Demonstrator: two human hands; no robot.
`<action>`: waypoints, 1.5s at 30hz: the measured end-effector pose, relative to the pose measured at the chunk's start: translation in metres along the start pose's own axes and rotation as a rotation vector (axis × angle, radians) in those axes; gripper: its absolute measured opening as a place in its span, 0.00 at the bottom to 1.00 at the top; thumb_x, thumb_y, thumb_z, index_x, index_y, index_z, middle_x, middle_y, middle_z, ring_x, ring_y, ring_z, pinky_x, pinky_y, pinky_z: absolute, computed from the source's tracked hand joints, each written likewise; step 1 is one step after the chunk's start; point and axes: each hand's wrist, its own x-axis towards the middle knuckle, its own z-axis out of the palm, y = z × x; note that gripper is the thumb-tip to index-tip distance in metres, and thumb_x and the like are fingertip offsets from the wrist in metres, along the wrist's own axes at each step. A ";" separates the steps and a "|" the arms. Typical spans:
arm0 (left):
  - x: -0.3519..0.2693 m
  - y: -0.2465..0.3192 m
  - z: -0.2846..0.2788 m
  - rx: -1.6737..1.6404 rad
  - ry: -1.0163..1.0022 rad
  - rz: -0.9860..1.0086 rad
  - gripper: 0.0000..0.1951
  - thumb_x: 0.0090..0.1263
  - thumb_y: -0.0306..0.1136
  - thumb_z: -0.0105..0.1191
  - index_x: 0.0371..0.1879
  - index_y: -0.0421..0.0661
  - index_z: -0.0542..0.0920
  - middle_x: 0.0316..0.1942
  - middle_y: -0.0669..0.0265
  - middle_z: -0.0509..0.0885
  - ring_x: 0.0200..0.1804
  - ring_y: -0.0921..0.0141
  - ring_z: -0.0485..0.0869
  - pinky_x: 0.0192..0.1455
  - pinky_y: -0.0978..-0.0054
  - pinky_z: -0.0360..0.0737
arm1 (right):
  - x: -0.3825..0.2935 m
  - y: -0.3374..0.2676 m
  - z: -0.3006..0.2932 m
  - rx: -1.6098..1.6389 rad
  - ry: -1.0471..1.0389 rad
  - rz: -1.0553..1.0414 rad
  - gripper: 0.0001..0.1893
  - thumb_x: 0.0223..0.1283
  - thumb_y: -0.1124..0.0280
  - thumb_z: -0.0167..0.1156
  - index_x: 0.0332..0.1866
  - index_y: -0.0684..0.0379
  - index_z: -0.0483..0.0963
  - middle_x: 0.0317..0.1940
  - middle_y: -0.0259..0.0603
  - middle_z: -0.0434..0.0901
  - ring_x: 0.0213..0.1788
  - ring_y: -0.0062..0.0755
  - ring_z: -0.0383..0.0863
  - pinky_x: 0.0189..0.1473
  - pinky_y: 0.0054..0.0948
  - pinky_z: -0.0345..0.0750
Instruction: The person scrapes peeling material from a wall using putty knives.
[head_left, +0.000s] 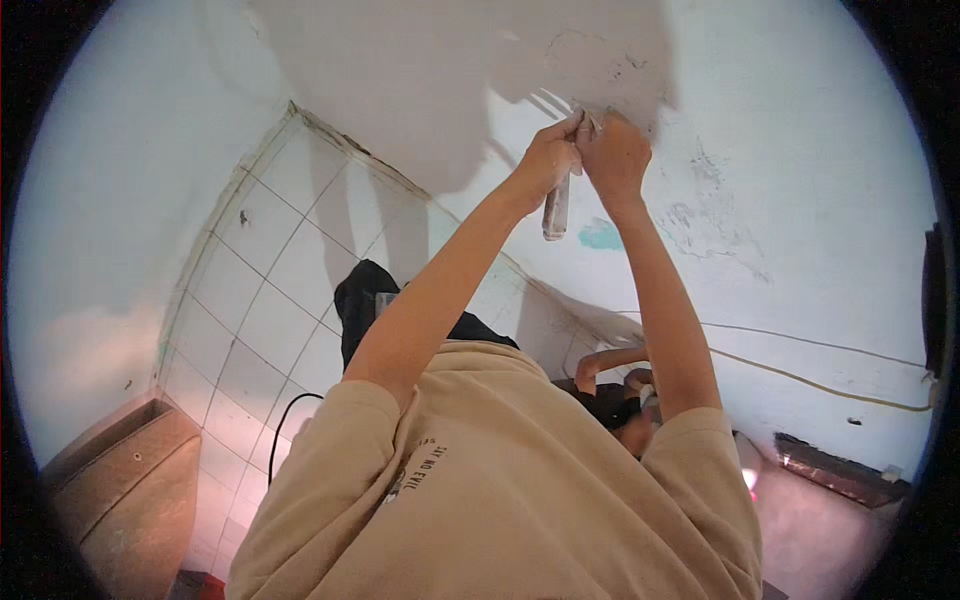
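My left hand (551, 159) is closed around a slim hand tool, and its worn, whitish-smeared handle (556, 210) sticks out below my fist. My right hand (619, 154) meets the left at the tool's upper end with its fingers curled in. The working end of the tool is hidden by my fingers, so its exact kind cannot be told. Both arms reach out toward a pale painted wall (787, 150), which carries dark scuffs, a roughened patch and a turquoise smear (600, 234) just below my hands.
White tiles (259, 300) with a chipped border lie to the left. A brown panelled object (142, 487) stands at lower left, near a black cable (279, 427). Another person (611, 397) is low beside my right arm. A yellow cable (817, 385) runs along the wall toward a dark recess (840, 469).
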 end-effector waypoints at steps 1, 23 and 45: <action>0.001 0.003 -0.003 0.013 -0.032 0.002 0.36 0.41 0.20 0.43 0.60 0.39 0.64 0.40 0.68 0.73 0.41 0.73 0.68 0.49 0.82 0.63 | 0.001 -0.002 0.000 -0.004 -0.001 -0.010 0.10 0.49 0.67 0.55 0.20 0.61 0.74 0.21 0.45 0.76 0.23 0.45 0.78 0.24 0.37 0.73; 0.004 -0.002 -0.007 -0.043 -0.013 -0.053 0.38 0.43 0.20 0.41 0.63 0.39 0.60 0.52 0.61 0.71 0.53 0.68 0.68 0.56 0.75 0.66 | 0.010 0.003 0.003 0.012 -0.033 -0.010 0.11 0.49 0.66 0.57 0.20 0.62 0.75 0.21 0.48 0.77 0.22 0.47 0.77 0.25 0.39 0.72; -0.001 -0.006 0.004 -0.264 0.034 0.072 0.41 0.43 0.19 0.40 0.66 0.42 0.54 0.45 0.65 0.71 0.43 0.73 0.69 0.50 0.80 0.66 | 0.011 0.000 0.004 0.089 0.052 -0.068 0.09 0.48 0.68 0.57 0.20 0.61 0.73 0.22 0.44 0.76 0.23 0.44 0.77 0.24 0.36 0.72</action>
